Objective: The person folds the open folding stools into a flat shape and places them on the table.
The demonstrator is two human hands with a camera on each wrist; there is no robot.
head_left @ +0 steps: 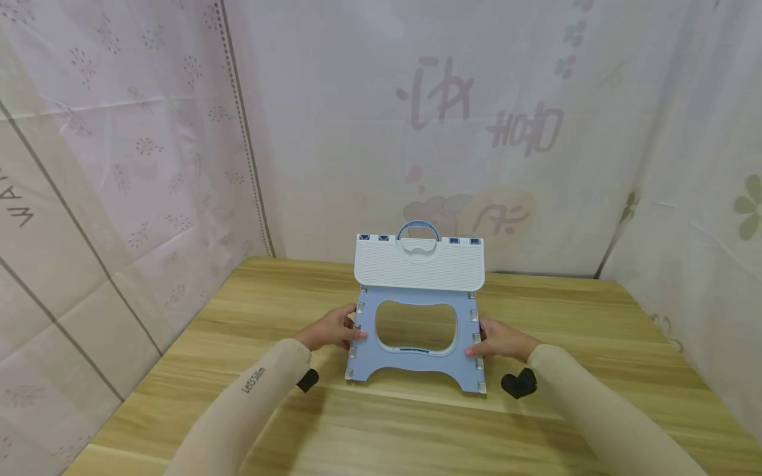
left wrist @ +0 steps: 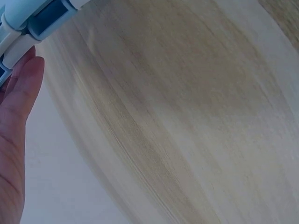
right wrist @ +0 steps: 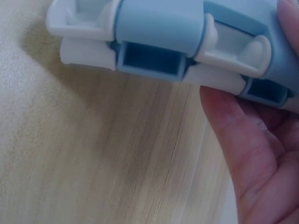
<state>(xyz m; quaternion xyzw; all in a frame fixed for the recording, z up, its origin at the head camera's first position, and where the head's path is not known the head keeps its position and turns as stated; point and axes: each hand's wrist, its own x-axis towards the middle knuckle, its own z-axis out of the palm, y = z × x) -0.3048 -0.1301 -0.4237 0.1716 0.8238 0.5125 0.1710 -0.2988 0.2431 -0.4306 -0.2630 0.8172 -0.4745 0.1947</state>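
A blue-and-white plastic folding step stool (head_left: 417, 272) is held between my two hands over the wooden table, its white textured seat panel uppermost and a blue handle loop at its top edge. Below the seat, the pale blue leg panel (head_left: 411, 360) has a wide opening. My left hand (head_left: 329, 328) grips the panel's left edge, thumb on the near face and fingers behind. On the opposite edge my right hand (head_left: 507, 339) grips in the same way. White and blue hinge segments (right wrist: 152, 61) show close up in the right wrist view, beside the right hand's fingers.
The wood-grain table (head_left: 238, 396) spreads around the stool. Patterned curtains (head_left: 333, 132) hang behind it and on both sides. A black heart-shaped piece (head_left: 519, 383) shows by the right wrist, and another black piece (head_left: 307, 380) by the left.
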